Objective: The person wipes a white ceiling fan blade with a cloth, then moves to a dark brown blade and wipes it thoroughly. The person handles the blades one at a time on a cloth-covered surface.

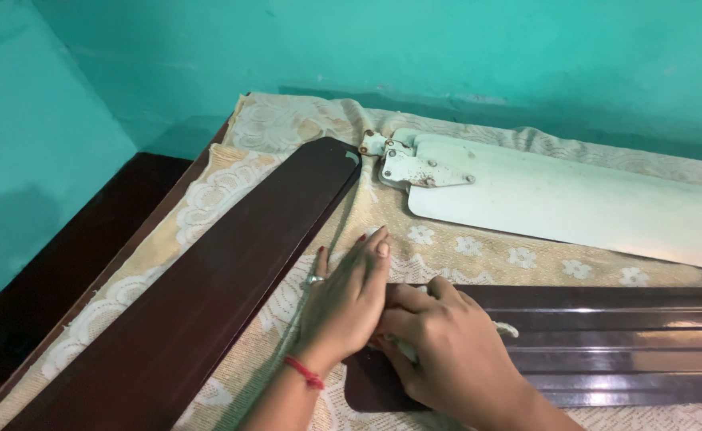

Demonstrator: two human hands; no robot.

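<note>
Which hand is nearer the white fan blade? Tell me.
Left. The left hand lies on the lace cloth just below the white fan blade; the right hand rests lower, on the ribbed brown blade.

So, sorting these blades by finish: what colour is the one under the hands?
Glossy dark brown blade, ridged lengthwise; the head view shows it.

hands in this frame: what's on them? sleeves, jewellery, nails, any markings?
Both forearms are bare, no sleeves in view. Left hand: a silver ring on one finger, dark red polish on the nails, a red thread band round the wrist. Right hand: no ring or band visible; its nails are hidden.
</note>
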